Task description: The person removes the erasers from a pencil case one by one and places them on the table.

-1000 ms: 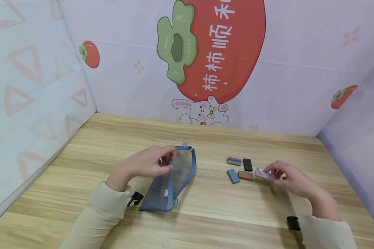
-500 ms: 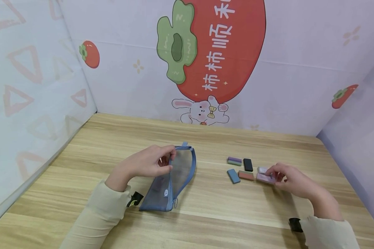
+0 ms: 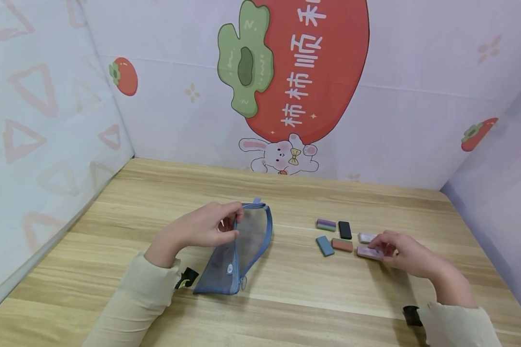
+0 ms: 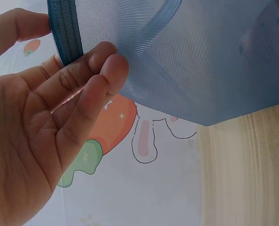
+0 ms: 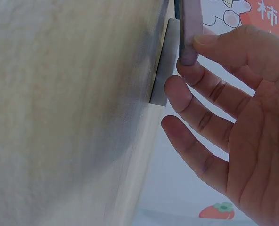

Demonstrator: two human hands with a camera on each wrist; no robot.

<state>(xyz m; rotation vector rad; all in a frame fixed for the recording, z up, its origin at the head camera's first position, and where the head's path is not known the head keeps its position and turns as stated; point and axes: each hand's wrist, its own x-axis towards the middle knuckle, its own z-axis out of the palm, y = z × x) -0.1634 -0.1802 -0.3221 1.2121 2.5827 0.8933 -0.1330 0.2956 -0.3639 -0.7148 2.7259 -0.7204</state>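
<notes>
Left wall panel (image 3: 47, 125): pale, faint pink triangle outlines. Small persimmon print (image 3: 125, 76) near the corner.

Left hand (image 3: 201, 227) pinches the top rim of a blue mesh zipper pouch (image 3: 239, 250), thumb and fingers curled on the zipper band; the left wrist view shows the fingertips (image 4: 112, 66) pressed against the mesh just beside the band. The pouch stands on the wooden table (image 3: 286, 299) with its mouth held up and its lower end resting on the wood. Small white label (image 3: 229, 269) on the pouch side, print too small to read. Beige sleeve (image 3: 134, 299) and a black wrist strap (image 3: 185, 278) sit below the hand.

Back wall: large red persimmon graphic (image 3: 312, 72) with green leaf and white Chinese characters, "柿柿顺" readable, the next one cut off at the top edge. White bunny with yellow bow (image 3: 282, 156) beneath it.

Right of the pouch, well apart from it, a cluster of small erasers: striped purple-green eraser (image 3: 326, 224), black eraser (image 3: 345, 230), blue eraser (image 3: 324, 246), red-brown eraser (image 3: 342, 245), white eraser (image 3: 366, 237).

Right hand (image 3: 404, 255) pinches a pale purple eraser (image 3: 368, 252) low at the table, just right of the red-brown one; in the right wrist view the thumb and forefinger clamp it on edge, other fingers loosely spread. Whether it touches the wood cannot be told.

Another persimmon print (image 3: 477, 132) on the right wall.
</notes>
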